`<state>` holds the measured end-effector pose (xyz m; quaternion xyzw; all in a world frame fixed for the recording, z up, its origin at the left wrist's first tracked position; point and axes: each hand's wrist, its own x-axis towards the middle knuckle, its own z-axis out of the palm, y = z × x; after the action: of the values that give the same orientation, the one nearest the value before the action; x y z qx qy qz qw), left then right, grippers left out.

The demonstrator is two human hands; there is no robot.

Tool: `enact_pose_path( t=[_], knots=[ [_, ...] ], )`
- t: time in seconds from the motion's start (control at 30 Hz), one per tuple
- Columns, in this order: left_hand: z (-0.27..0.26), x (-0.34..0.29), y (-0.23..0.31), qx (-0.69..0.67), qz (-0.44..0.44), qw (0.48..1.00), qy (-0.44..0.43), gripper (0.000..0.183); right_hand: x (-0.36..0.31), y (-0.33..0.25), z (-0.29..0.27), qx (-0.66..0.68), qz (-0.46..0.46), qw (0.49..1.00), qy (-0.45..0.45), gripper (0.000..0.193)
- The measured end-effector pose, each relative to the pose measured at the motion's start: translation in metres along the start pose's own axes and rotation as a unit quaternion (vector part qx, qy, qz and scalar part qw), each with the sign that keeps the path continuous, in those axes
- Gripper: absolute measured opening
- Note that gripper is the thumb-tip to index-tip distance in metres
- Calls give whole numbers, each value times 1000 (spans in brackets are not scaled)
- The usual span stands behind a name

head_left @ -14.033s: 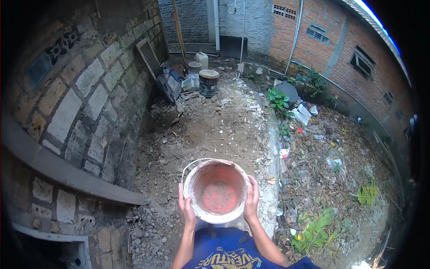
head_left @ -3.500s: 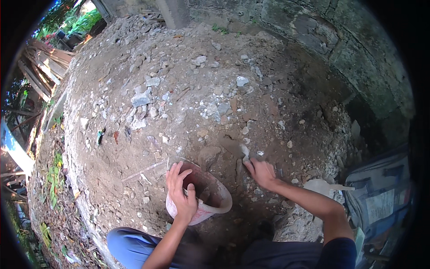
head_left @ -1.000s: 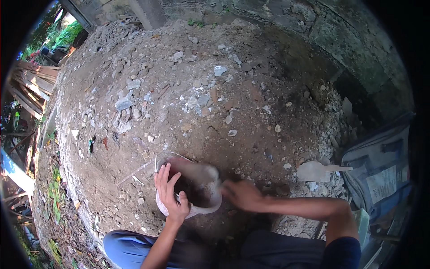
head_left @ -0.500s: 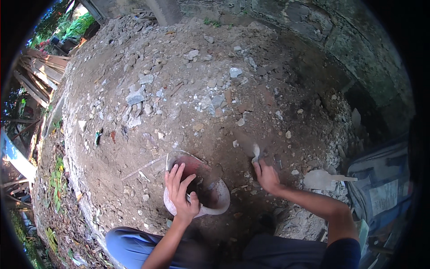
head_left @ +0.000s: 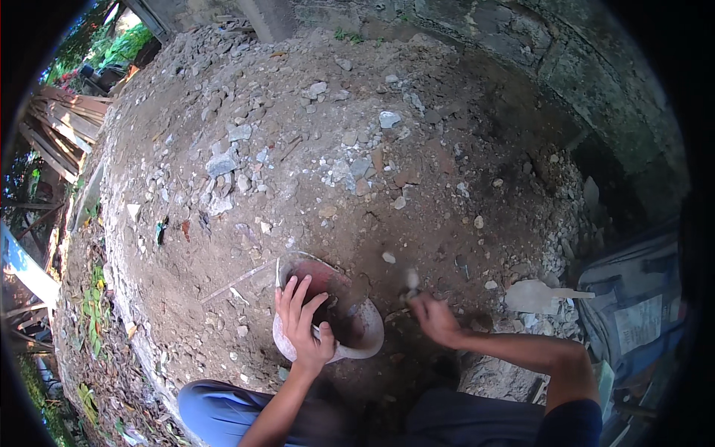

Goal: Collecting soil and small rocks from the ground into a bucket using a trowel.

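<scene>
My left hand [head_left: 304, 324] lies over the left side of a round, pinkish-white container [head_left: 366, 335] with a worn reddish inside. Its fingers are spread along the wall, and the thumb hooks over the rim, holding the container against the soil. Part of the container is hidden beneath the hand. To the right, my right hand [head_left: 438, 320] is closed round the handle of a small trowel [head_left: 412, 280]. The trowel is smeared by motion, and its blade is hard to make out against the dirt just right of the container.
Loose soil with stones [head_left: 223, 162] spreads ahead. A flat, pale paddle-shaped piece [head_left: 532, 298] lies right of my right hand, near a grey-blue bag [head_left: 633, 313]. A rough wall [head_left: 596, 89] bounds the back right; wooden planks [head_left: 63, 127] lie at far left.
My right hand has drawn the trowel left and slightly back toward me, nearer the container. The left hand and the container have stayed nearly in place.
</scene>
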<state>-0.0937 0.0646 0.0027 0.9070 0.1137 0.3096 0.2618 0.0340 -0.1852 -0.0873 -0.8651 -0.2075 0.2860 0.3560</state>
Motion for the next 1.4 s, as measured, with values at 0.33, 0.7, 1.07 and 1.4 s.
enact_pose_path(
  t=[0.33,0.7,1.07,1.4],
  knots=[
    [-5,2,-4,-15,-9,1000,-3,60,-31,-90,11,10,-121,978,-167,38],
    [-1,-1,-7,-21,-5,1000,11,49,58,-8,-14,-110,7,993,37,42],
    [1,-2,-4,-18,-5,1000,13,45,4,-7,19,58,51,997,21,42],
    [-1,3,-4,-23,-1,1000,16,50,-41,-56,30,33,-100,990,-92,38]
  ],
)
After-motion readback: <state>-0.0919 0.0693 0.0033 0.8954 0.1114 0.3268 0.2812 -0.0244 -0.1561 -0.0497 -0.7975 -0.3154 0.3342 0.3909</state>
